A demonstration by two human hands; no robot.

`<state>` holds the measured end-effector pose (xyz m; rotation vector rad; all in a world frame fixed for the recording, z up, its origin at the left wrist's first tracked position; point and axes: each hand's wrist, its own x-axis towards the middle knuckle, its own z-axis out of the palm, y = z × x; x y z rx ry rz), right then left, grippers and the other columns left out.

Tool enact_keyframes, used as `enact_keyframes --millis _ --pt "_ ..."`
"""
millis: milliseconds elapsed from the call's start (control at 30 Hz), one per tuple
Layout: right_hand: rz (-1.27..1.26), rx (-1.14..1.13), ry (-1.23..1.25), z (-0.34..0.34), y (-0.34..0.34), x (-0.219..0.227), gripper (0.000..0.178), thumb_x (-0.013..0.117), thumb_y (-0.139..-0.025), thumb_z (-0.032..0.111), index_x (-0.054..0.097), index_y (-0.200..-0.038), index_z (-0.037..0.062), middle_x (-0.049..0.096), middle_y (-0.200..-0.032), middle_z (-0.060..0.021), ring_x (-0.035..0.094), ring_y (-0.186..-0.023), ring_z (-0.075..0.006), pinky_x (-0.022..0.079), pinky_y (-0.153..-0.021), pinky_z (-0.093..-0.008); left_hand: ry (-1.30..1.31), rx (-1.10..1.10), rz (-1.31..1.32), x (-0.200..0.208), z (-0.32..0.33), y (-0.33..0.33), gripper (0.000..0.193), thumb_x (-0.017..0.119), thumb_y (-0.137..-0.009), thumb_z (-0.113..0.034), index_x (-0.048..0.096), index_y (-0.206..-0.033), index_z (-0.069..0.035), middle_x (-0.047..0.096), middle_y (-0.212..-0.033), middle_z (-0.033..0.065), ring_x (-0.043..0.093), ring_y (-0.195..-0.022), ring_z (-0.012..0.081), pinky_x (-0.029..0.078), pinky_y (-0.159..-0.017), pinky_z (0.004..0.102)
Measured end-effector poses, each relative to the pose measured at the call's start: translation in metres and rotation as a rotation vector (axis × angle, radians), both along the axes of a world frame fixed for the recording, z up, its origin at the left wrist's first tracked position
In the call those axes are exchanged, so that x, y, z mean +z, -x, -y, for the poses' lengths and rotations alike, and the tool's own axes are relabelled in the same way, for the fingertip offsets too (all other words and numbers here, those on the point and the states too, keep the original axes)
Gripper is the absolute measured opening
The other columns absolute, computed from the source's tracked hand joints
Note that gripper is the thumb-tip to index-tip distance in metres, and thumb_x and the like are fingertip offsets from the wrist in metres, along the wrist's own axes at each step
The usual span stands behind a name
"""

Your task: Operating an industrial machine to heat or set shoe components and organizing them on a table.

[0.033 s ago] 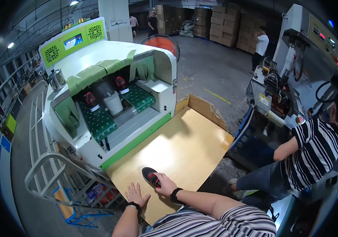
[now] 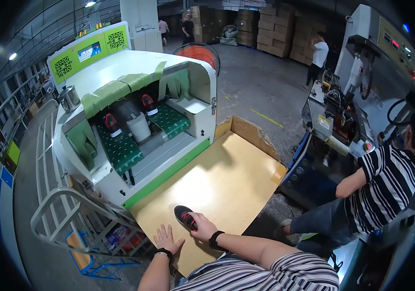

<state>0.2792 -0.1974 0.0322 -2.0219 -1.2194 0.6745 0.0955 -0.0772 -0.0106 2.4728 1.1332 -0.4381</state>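
A dark shoe (image 2: pixel 183 214) with red laces and a pale sole edge rests on a tan board (image 2: pixel 239 167) in front of me. My right hand (image 2: pixel 205 227) is closed over the shoe's upper, gripping it from the right; my palm hides the heel part. To the left of the shoe, my left hand (image 2: pixel 167 239) lies flat on the board with fingers spread, holding nothing. Beyond the board stands a white and green conveyor machine (image 2: pixel 168 167). At its mouth, a red and black shoe (image 2: pixel 112 127) sits on the left green belt (image 2: pixel 125 155), another such shoe (image 2: pixel 149 104) on the right one.
A metal rail (image 2: pixel 62 194) and a small blue-framed stool (image 2: pixel 83 252) stand at the left. On the right, a co-worker in a striped shirt (image 2: pixel 384 182) is beside another machine (image 2: pixel 321 121). Stacked cartons (image 2: pixel 275 29) and other people are farther back.
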Motion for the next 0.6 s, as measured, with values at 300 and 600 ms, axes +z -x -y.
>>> enact_keyframes --millis 300,600 --pt "0.308 0.059 -0.226 0.0029 0.0071 -0.0106 0.075 0.07 -0.072 0.014 0.043 -0.141 0.0124 0.046 -0.137 -0.0153 0.046 -0.125 -0.0346 0.038 -0.105 -0.0478 0.003 -0.001 -0.037 -0.0016 -0.0007 0.0023 0.109 0.05 -0.081 -0.076 0.004 -0.158 -0.015 -0.004 -0.164 0.0178 -0.004 -0.15 0.0389 0.003 -0.118 0.0592" --pt "0.392 0.057 -0.319 0.0051 0.006 -0.0109 0.071 0.073 -0.073 0.016 0.047 -0.139 0.0148 0.048 -0.134 -0.0133 0.046 -0.124 -0.0332 0.035 -0.106 -0.0464 0.011 0.021 -0.021 -0.0085 0.0014 0.0044 0.109 0.049 -0.08 -0.078 0.004 -0.159 -0.017 -0.005 -0.164 0.017 -0.005 -0.15 0.0388 0.0 -0.117 0.0604"
